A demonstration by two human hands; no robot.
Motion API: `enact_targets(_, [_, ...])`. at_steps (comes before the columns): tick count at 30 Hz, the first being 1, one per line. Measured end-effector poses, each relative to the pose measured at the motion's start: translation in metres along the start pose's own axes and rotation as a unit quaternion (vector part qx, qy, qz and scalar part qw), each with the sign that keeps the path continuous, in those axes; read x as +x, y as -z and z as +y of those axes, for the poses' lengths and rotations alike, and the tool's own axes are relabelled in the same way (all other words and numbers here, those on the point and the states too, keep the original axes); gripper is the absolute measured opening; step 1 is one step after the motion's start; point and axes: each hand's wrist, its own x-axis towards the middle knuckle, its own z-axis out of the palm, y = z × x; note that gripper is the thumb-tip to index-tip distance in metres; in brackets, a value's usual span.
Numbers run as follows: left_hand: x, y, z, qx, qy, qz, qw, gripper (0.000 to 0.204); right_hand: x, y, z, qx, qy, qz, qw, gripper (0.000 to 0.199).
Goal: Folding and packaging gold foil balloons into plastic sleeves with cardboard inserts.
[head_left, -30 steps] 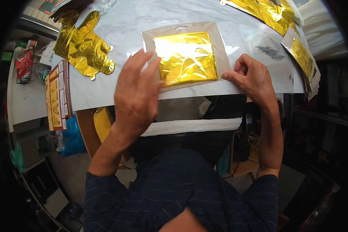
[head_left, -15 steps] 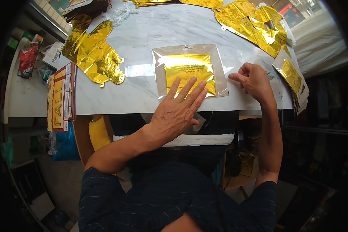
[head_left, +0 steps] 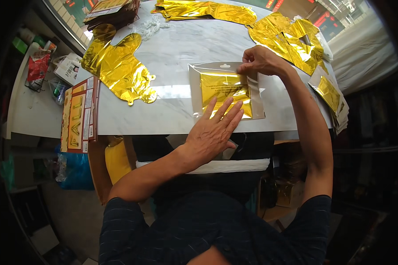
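A clear plastic bag with a hang hole lies on the table. Inside shows a folded gold foil balloon with small dark print over it. My left hand rests flat, fingers spread, on the lower part of the bag. At the bag's upper right corner is my right hand, thumb and fingers pinched together and covering that corner. What the pinch holds is hidden.
Gold foil balloons lie flat at the left, far edge and right. White string lies near stacked printed cards. More cards stand at the left edge. Filled packets overhang the right edge of the marble table.
My right hand has gone from beside the bag's right edge up to its top right corner. The left hand remains flat on the bag. The whole view has shifted slightly.
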Motion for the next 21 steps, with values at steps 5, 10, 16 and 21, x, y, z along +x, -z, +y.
enact_targets(5, [-0.019,0.029,-0.02,-0.162,-0.024,0.236,0.958,0.085,-0.054,0.047,-0.037,0.112,0.075,0.129,0.982,0.035])
enact_targets(10, [-0.037,0.032,-0.046,-0.177,0.074,0.374,0.907,0.063,-0.113,0.021,-0.058,0.071,0.107,0.264,0.956,0.013])
enact_targets(16, [-0.046,0.016,-0.046,-0.248,0.188,0.33,0.891,0.058,-0.151,0.023,-0.035,0.082,0.106,0.336,0.932,0.015])
enact_targets(21, [-0.042,0.023,-0.044,-0.314,0.251,0.321,0.857,0.054,-0.212,0.097,0.077,0.244,-0.109,0.391,0.881,0.033])
